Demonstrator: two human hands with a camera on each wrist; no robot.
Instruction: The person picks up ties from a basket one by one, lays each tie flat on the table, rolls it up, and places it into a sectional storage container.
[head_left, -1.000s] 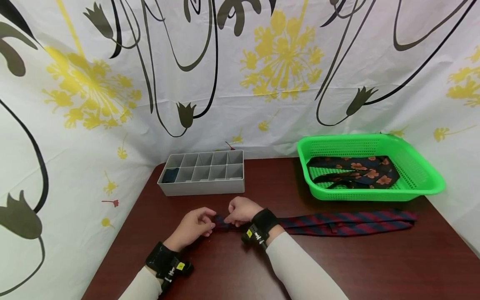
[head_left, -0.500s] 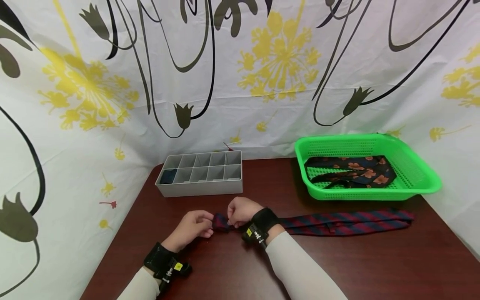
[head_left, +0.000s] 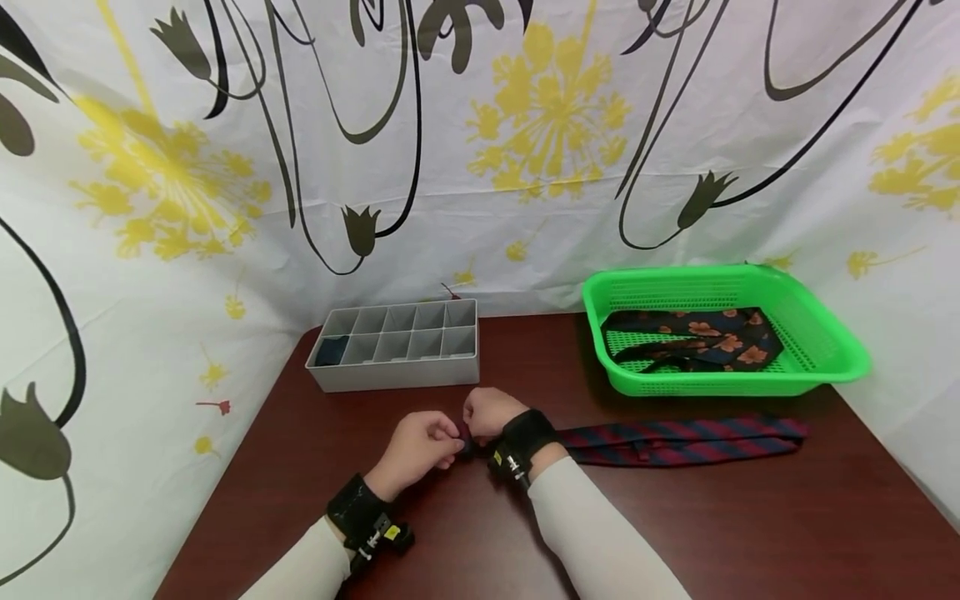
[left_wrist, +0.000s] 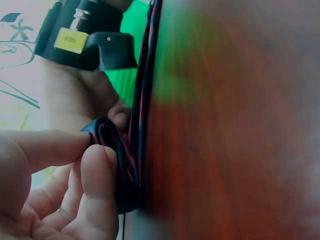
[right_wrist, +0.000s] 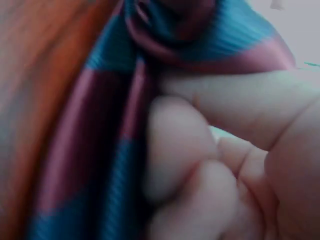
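Observation:
A necktie [head_left: 690, 442] with navy and dark red stripes lies lengthwise along the table, its left end coiled into a small roll. My left hand [head_left: 420, 442] pinches that coil between thumb and forefinger; the left wrist view shows the spiral roll [left_wrist: 106, 131] at the fingertips. Close against it on the other side, my right hand [head_left: 492, 414] has bent fingers gripping the tie where the flat layers meet the roll. In the right wrist view the striped coil [right_wrist: 200, 42] stands over the right forefinger [right_wrist: 230, 100]. The head view mostly hides the roll behind the hands.
A grey divided box [head_left: 401, 375] stands at the back left, with a dark folded cloth [head_left: 332, 351] in its front left compartment. At the back right, a green basket [head_left: 720, 384] holds a floral necktie [head_left: 738, 342]. A patterned curtain [head_left: 450, 167] hangs behind the table.
My left hand has moved right, closer to my right hand, and the coiled end has moved right with it. The view has shifted slightly. Box and basket stay put.

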